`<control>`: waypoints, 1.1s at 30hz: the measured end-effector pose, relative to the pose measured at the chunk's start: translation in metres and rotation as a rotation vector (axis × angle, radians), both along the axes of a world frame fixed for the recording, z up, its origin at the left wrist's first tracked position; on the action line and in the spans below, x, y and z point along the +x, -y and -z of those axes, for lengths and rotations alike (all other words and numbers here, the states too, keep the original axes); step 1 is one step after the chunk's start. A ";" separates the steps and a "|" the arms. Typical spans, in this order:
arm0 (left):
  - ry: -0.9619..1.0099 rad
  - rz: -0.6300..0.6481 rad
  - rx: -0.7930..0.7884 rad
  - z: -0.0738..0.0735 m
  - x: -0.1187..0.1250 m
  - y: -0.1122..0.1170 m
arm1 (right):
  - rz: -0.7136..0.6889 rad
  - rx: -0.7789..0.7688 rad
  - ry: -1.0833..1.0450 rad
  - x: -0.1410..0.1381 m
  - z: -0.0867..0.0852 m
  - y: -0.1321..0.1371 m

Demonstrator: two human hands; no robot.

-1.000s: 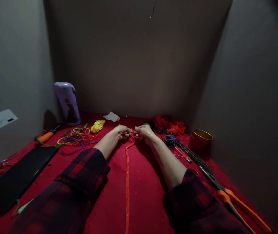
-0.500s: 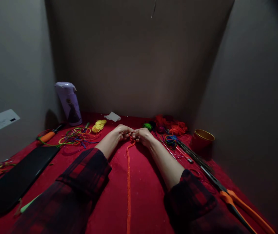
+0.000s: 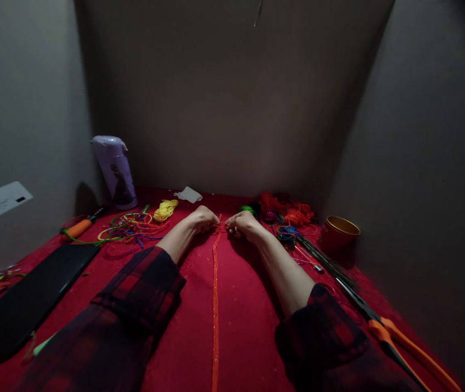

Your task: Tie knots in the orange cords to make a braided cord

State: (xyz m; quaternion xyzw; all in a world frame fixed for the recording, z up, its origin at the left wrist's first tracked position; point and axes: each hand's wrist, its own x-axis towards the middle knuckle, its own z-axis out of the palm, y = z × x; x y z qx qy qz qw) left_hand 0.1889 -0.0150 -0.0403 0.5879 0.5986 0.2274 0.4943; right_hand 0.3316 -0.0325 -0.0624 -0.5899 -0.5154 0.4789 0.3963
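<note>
A bundle of orange-red cord runs straight up the middle of the red cloth to a small crossing or knot between my hands. My left hand pinches a strand on the left side of that crossing. On the other side, my right hand pinches a strand too, its fingers curled under. A short end of cord sticks up between the two hands. The exact shape of the knot is too small to make out.
Left of my arms lie tangled coloured cords, a yellow skein, a black flat object and a purple bottle. On the right are orange-handled scissors, a red cup, and red yarn. Grey walls surround the cloth.
My hands were together over the cord's upper end. Now they are apart, the right one shifted slightly right, with strands stretched out sideways between them.
</note>
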 end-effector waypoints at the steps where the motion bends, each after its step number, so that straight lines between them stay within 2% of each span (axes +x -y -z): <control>1: 0.000 0.000 0.004 0.000 0.000 0.001 | -0.010 0.002 0.006 0.000 0.000 0.000; 10: 0.015 -0.002 0.010 -0.002 0.002 0.002 | -0.124 0.005 -0.035 0.003 -0.001 0.005; 23: 0.160 -0.035 0.018 0.008 0.002 -0.008 | -0.163 -0.031 -0.410 0.006 -0.003 0.004; 33: 0.232 -0.039 -0.037 0.011 0.000 -0.014 | -0.165 -0.098 -0.324 0.008 -0.003 0.008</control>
